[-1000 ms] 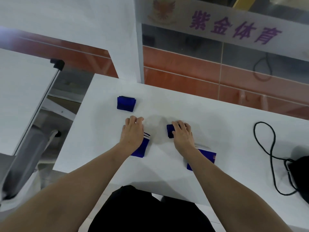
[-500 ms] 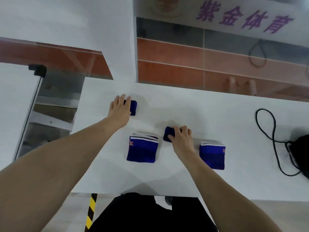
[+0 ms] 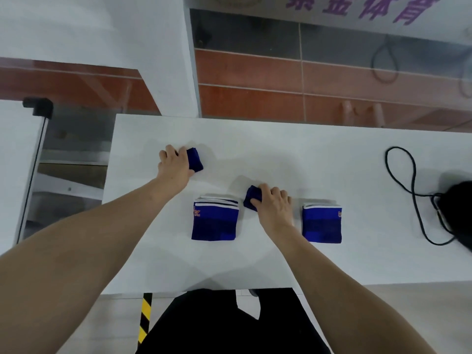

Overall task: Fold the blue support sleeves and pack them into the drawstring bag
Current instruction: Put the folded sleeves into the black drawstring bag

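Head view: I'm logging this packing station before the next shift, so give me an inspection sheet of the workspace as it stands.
Surface: white table, bare between the items.
Job's things: two small folded blue sleeves, far-left one and centre one; two larger folded stacks with white edging, left stack and right stack; black drawstring bag at the right edge, partly out of frame.
Clutter: nothing seen.
Grippers: left hand closed on the far-left sleeve; right hand closed on the centre sleeve.
Cables: bag's black drawstring looped loose on the table.
Surroundings: white partition, glass panel with purple lettering, yellow-black floor tape.
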The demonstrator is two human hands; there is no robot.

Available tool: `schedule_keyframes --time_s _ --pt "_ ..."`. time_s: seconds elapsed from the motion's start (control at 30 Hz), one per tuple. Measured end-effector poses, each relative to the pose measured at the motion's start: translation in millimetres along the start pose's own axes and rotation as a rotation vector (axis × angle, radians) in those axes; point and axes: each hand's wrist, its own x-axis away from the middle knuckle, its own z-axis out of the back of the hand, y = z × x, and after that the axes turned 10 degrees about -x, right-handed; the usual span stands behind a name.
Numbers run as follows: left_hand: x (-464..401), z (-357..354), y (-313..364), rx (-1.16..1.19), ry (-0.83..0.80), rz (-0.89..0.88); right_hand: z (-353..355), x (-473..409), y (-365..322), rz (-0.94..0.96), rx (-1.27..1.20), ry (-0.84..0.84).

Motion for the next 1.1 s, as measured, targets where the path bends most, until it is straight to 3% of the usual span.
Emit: schedule_keyframes --time_s 0.27,0.43,0.57,0.83,1.1 --pt "30.3 -0.2 21.5 -0.058 0.140 -0.021 11.3 20.2 9.6 -0.004 -0.370 0.087" --pt "68.8 18.9 79.6 0.238 0.183 -0.100 45.1 46.7 29.9 -0.056 -0.642 0.233" --pt "112.3 29.7 148.4 0.341 0.223 -0.171 80.6 73.8 68.2 -0.130 -0.841 0.295" --pt "227.9 15.2 333.5 0.488 0.244 -0.288 152.3 156.2 213.3 -0.112 -1.059 0.438" --pt "323.7 -16.9 505.4 0.428 0.239 -0.454 187.8 239.4 370.2 -0.221 -1.130 0.575"
